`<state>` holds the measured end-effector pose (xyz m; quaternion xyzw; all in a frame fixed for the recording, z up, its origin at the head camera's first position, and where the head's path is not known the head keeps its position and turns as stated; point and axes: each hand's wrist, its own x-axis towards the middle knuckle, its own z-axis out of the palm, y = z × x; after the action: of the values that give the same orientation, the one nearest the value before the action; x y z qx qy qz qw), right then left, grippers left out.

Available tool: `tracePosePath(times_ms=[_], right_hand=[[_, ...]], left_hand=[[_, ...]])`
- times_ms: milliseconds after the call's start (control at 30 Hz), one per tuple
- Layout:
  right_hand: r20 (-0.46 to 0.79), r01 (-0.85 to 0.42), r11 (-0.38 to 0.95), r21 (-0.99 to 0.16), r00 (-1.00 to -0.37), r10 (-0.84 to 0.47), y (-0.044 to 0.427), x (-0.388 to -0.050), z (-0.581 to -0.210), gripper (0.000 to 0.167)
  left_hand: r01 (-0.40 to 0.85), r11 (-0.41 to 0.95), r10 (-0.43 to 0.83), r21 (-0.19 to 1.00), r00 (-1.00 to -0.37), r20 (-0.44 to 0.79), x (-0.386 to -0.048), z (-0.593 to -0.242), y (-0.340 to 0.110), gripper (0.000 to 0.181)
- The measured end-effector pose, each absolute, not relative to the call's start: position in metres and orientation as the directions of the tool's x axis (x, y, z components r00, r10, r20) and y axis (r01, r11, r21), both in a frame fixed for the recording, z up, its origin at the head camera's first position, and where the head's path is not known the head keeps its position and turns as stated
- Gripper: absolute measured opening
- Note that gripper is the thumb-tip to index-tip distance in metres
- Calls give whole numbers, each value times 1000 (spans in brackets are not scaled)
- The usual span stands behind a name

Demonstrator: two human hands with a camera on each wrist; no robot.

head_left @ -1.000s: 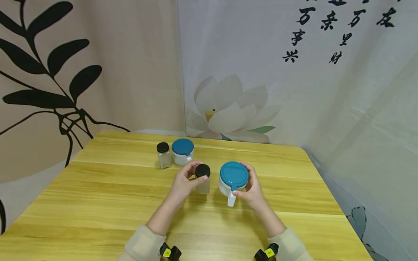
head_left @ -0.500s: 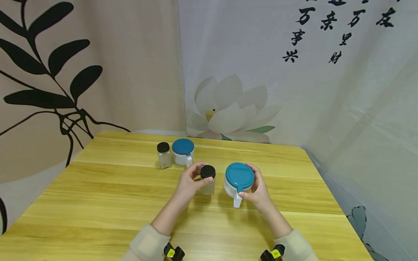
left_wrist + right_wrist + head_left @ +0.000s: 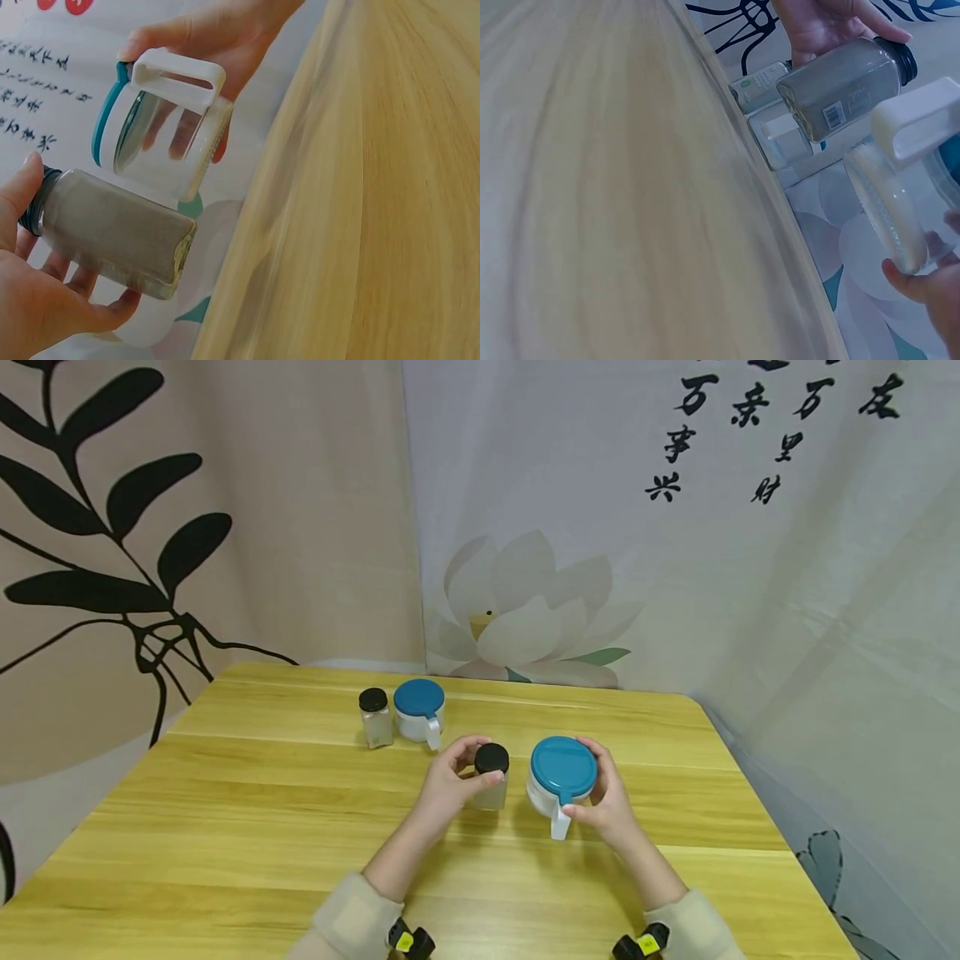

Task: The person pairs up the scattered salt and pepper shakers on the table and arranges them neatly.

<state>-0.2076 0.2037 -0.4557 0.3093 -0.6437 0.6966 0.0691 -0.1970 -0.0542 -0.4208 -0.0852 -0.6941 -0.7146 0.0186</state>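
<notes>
Desk [image 3: 247, 827]. Blue-lidded pot [image 3: 563, 770]: aloft, inward of right edge; right hand [image 3: 613, 803], fingers clamped round it. Second pot [image 3: 417, 710]: near back edge. Jar [image 3: 491, 795]: aloft; left hand [image 3: 447, 789], fingers clamped likewise. Second jar [image 3: 377, 720]: near back edge. Step, seemingly: carrying; next wants level lowering.

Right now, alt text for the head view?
The left hand holds a black-lidded jar and the right hand a blue-lidded pot, side by side over a wooden table. A second jar and second pot stand farther back, to the left. Lotus-printed cloth hangs behind.
</notes>
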Motion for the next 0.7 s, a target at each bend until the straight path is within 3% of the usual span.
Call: tracePosePath(times_ms=[367, 700], right_hand=[[511, -488, -155, -859, -803, -306, 217, -203, -453, 95], [538, -506, -184, -843, -793, -287, 231, -203, -456, 89]], left_hand=[[137, -30, 122, 990, -983, 139, -182, -396, -45, 45], [139, -26, 128, 990, -982, 141, -198, -425, -31, 45]])
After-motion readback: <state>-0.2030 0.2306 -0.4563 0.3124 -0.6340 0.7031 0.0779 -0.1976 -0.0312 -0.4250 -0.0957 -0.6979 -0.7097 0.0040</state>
